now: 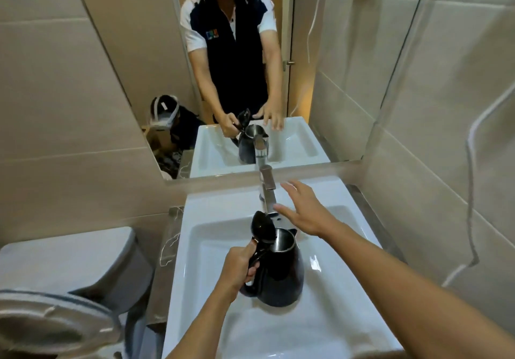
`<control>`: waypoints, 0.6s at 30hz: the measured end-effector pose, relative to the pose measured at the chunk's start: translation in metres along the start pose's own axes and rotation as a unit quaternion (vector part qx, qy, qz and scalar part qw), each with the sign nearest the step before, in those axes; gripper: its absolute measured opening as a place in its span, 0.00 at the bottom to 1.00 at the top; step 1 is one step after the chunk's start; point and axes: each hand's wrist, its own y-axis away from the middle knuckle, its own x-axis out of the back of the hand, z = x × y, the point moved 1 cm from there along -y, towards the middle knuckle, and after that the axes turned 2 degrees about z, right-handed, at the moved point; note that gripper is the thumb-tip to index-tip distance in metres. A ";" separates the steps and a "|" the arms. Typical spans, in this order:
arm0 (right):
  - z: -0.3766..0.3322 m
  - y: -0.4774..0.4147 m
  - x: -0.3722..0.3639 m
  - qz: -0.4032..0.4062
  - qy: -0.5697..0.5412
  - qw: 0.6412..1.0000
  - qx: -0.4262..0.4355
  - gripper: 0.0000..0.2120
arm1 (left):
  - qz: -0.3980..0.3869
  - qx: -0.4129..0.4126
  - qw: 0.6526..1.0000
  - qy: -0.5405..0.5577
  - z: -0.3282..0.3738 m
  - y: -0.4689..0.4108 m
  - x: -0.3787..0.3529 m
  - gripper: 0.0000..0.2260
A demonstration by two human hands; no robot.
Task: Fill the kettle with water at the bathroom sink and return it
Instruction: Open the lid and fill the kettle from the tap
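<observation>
A black electric kettle (281, 272) with a steel inside stands over the white sink basin (211, 250), its lid (263, 226) flipped open and upright. My left hand (239, 266) is closed around its black handle. The chrome tap (267, 188) rises at the back of the sink, its spout ending just beyond the open kettle mouth. My right hand (303, 211) hovers with fingers spread just right of the tap, touching nothing. No water stream is visible.
A mirror (156, 60) behind the sink reflects me, the kettle and the basin. A toilet (61, 283) with raised lid sits at lower left. Tiled walls close in on both sides; a white cord (471, 169) hangs on the right wall.
</observation>
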 end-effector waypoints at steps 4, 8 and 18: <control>-0.002 -0.051 -0.013 -0.020 0.066 0.995 0.071 0.37 | 0.016 0.012 1.000 0.014 -0.007 -0.028 0.000 0.24; -0.001 -0.084 -0.031 -0.035 0.116 0.987 0.108 0.38 | 0.026 0.016 0.999 0.027 -0.010 -0.041 0.000 0.25; -0.003 -0.122 -0.011 -0.098 0.124 0.981 0.110 0.34 | 0.037 0.022 0.999 0.021 0.008 -0.056 -0.001 0.22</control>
